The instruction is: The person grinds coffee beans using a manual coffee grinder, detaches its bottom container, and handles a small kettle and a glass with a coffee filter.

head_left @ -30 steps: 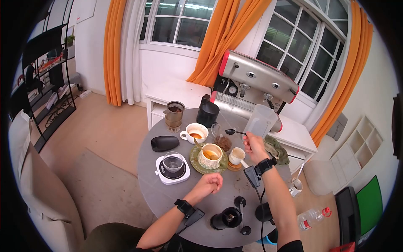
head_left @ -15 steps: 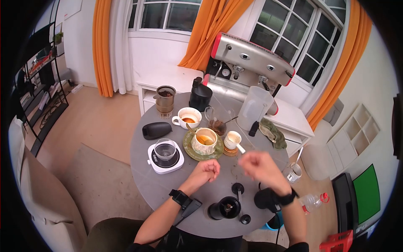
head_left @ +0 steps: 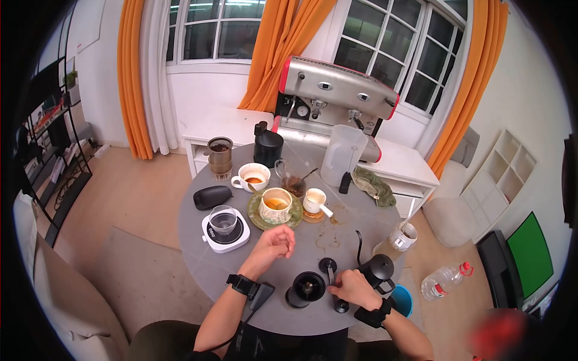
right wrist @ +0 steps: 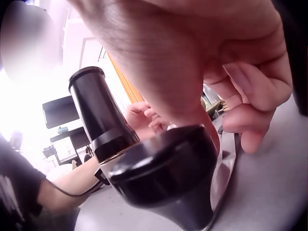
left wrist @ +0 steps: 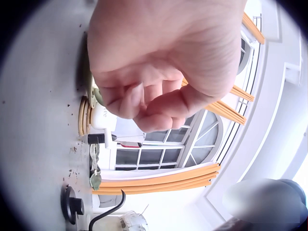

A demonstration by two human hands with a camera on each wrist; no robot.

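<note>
In the head view a black grinder (head_left: pixel 306 289) stands upright at the table's near side, a crank handle (head_left: pixel 330 275) lying to its right. My right hand (head_left: pixel 357 289) is over the crank, thumb and fingertips pinching its arm. The right wrist view shows the bent fingers (right wrist: pixel 252 106) by the metal arm, a black knob (right wrist: pixel 166 166) close to the camera and the grinder (right wrist: pixel 103 113) behind. My left hand (head_left: pixel 269 249) hovers near the green saucer (head_left: pixel 257 221), fingers loosely curled, holding nothing; the left wrist view shows these fingers (left wrist: pixel 149 103) too.
Right of the crank stands a black gooseneck kettle (head_left: pixel 378 269). Farther back are a cup (head_left: pixel 276 204), a small white pitcher (head_left: pixel 315 200), a glass server (head_left: pixel 293 183) with a spoon, and a clear jug (head_left: pixel 343 155). A scale (head_left: pixel 227 237) bears a glass at the left.
My right hand has let go of the spoon, which now stands in the glass server, and has come down to the crank. The left hand stays loosely curled. The head view has shifted.
</note>
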